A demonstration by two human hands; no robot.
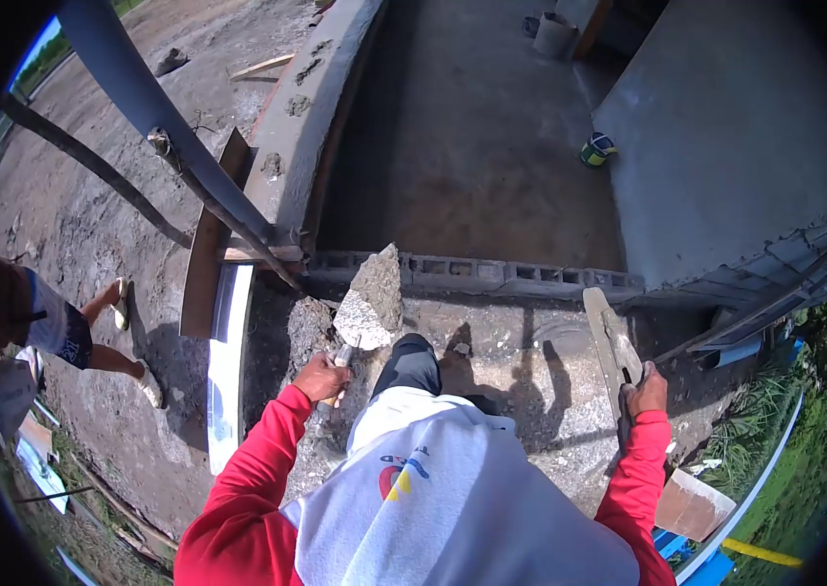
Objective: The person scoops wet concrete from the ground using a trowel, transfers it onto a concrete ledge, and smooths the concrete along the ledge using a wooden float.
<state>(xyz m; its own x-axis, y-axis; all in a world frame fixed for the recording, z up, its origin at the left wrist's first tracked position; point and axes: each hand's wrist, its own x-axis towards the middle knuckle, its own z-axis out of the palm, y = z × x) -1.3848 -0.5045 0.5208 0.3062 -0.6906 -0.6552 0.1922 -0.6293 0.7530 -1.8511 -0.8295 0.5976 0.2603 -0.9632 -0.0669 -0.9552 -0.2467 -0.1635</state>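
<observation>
1. The hands are well apart, each clamped on a tool.
2. The left hand [320,379] is closed around the handle of a trowel [359,322], whose blade points forward, away from the body.
3. Grey mortar [384,278] lies on that blade, which is in front of a low row of hollow blocks [477,274].
4. The right hand [647,393] grips the handle of a long, flat float [604,332], its far end near the right part of the block row.
5. Beyond the blocks spreads a smooth floor [472,186], with a small bucket [596,149] by the wall [745,146] on the right.
6. On the left, lumps of mortar dot a ledge [286,132]; a pale board [229,366] lies nearer.
7. Another person [62,327] is at the far left, on the bare ground [91,420].
</observation>
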